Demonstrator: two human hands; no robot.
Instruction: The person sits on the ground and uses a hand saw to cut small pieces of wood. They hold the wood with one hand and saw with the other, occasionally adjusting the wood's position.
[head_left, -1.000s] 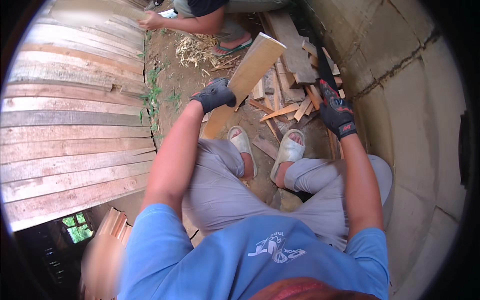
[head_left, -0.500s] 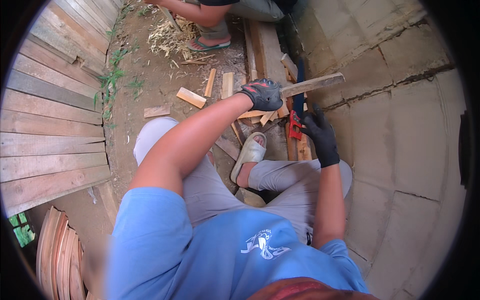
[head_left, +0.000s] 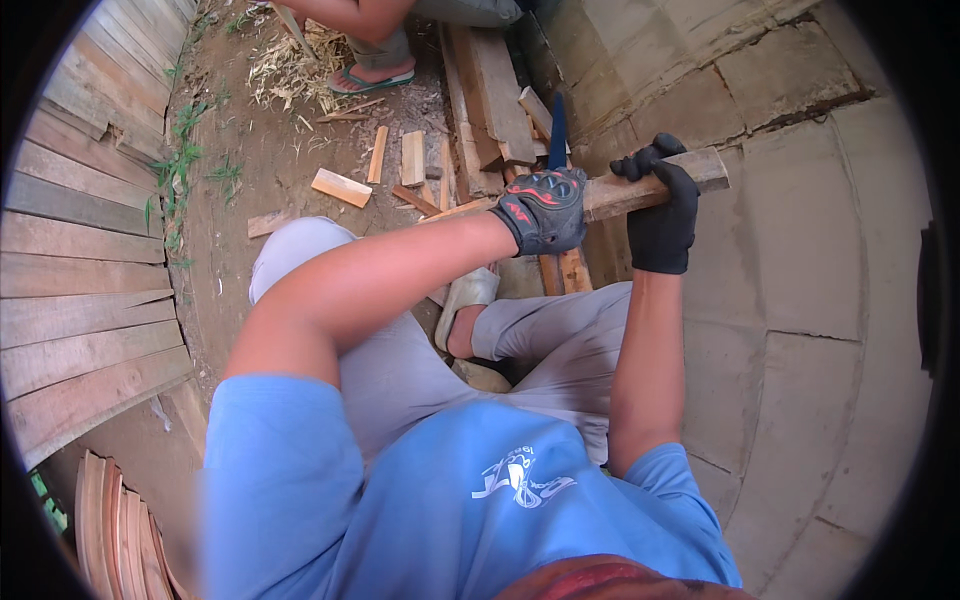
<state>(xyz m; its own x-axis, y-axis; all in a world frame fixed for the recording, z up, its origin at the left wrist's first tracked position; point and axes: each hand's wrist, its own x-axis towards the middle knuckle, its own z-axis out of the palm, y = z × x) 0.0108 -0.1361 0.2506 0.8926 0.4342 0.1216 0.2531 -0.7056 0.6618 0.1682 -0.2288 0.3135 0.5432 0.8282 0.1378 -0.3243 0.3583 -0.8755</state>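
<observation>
Below the board (head_left: 612, 196) is a sandal (head_left: 467, 298). Past it lie scraps (head_left: 341, 187) and a saw (head_left: 557, 135), its lower part hidden behind the left hand (head_left: 546, 212). Shavings (head_left: 290, 75) lie farther off; a wall (head_left: 800, 250) rises on the right. The left hand is closed round the board; the right hand (head_left: 664, 208) curls loosely round it, near the outer end.

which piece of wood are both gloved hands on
The board gripped by the left hand and right hand; it is held up, while loose offcuts lie on the ground.
</observation>
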